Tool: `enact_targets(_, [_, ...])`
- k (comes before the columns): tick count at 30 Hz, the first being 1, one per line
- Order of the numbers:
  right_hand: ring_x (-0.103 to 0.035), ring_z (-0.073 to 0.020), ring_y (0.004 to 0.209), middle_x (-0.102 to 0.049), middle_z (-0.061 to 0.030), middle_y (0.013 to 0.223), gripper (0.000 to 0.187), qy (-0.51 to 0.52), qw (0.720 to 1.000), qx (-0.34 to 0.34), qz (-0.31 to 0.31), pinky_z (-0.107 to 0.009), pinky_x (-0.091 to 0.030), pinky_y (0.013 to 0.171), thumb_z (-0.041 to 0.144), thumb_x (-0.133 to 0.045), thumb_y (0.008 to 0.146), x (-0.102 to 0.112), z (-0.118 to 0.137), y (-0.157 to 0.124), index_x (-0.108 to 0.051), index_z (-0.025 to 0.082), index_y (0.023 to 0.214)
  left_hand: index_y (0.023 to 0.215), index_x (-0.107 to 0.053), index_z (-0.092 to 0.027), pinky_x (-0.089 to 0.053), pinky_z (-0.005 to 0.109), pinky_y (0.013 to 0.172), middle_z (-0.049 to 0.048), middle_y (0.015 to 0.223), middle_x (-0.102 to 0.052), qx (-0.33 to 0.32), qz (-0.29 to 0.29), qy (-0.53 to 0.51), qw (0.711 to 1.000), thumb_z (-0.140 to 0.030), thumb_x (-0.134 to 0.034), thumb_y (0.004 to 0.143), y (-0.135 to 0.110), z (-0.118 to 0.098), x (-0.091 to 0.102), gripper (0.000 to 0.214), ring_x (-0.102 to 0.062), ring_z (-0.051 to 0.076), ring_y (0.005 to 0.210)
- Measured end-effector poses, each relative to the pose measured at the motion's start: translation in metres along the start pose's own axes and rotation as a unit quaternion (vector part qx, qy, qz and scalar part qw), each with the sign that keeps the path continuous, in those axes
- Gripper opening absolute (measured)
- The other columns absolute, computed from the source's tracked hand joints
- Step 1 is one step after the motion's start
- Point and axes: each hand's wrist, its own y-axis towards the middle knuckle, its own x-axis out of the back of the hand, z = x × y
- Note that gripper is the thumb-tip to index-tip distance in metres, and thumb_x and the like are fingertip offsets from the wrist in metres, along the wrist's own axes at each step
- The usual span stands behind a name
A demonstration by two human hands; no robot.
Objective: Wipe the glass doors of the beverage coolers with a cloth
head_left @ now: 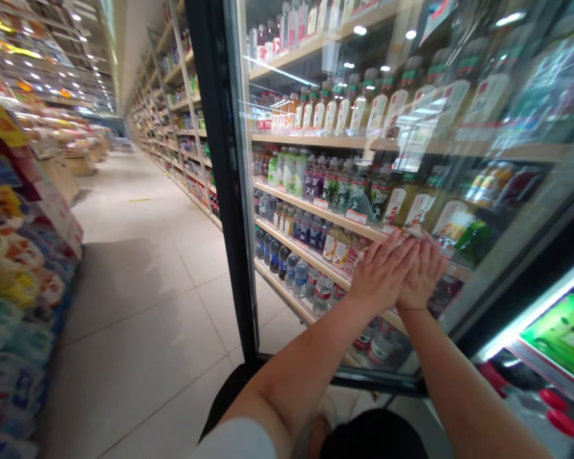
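Note:
Both my hands lie flat against the glass door (483, 210) of a drinks cooler, which stands swung out into the aisle. My left hand (381, 271) has its fingers stretched out and partly overlaps my right hand (423, 275), which is also flat with fingers together. A small white cloth or paper (414, 232) peeks out from under the fingertips, pressed to the glass. Neither hand grips anything that I can make out. Through the glass show shelves of bottled drinks (335, 185).
The door's dark frame (220, 191) stands upright at centre. A long tiled aisle (138, 268) runs away on the left, past shelving and a rack of colourful packets (14, 280). At right, the lit cooler interior holds green packs (567, 335) and red-capped bottles (557, 411).

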Motion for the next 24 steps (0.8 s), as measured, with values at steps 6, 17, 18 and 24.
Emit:
enact_targets(6, [-0.029,-0.0294,0.154,-0.045,-0.0180,0.155,0.064,0.001,1.000,0.003,0.003,-0.053,-0.026,0.125,0.026,-0.044,0.098,0.012,0.011,0.011,-0.032,0.014,0.160,0.151,-0.052,-0.020,-0.001,0.041,0.133,0.0038,0.153,-0.052,0.109,-0.021,0.041,0.993,-0.017,-0.041,0.103,-0.056,0.062,0.038,0.049,-0.015,0.019,0.158])
enact_targets(17, [-0.030,-0.0300,0.154,-0.045,-0.0177,0.156,0.064,-0.008,1.000,-0.007,0.011,-0.051,-0.025,0.126,0.025,-0.044,0.098,0.012,0.014,0.011,-0.032,0.013,0.160,0.162,-0.026,-0.008,-0.012,0.052,0.130,0.0189,0.165,-0.028,0.273,-0.124,0.047,0.953,-0.020,-0.030,0.106,-0.082,0.109,0.059,0.058,-0.002,0.028,0.159])
enact_targets(18, [-0.030,-0.0293,0.154,-0.045,-0.0175,0.155,0.064,-0.007,1.000,-0.005,0.008,-0.050,-0.025,0.126,0.025,-0.044,0.098,0.012,0.014,0.012,-0.032,0.013,0.160,0.162,-0.026,-0.009,-0.012,0.052,0.130,0.0177,0.165,-0.029,0.272,-0.125,0.041,0.953,-0.020,-0.031,0.105,-0.072,0.102,0.054,0.058,-0.002,0.028,0.159])
enact_targets(24, [-0.030,-0.0288,0.154,-0.046,-0.0178,0.155,0.062,-0.004,1.000,0.006,-0.006,-0.050,-0.025,0.125,0.026,-0.041,0.099,0.010,0.012,0.012,-0.034,0.013,0.159,0.156,-0.042,-0.010,-0.017,0.047,0.131,0.0079,0.163,-0.036,0.143,-0.014,0.007,0.990,-0.021,-0.040,0.103,-0.013,0.033,0.023,0.054,-0.003,0.025,0.159])
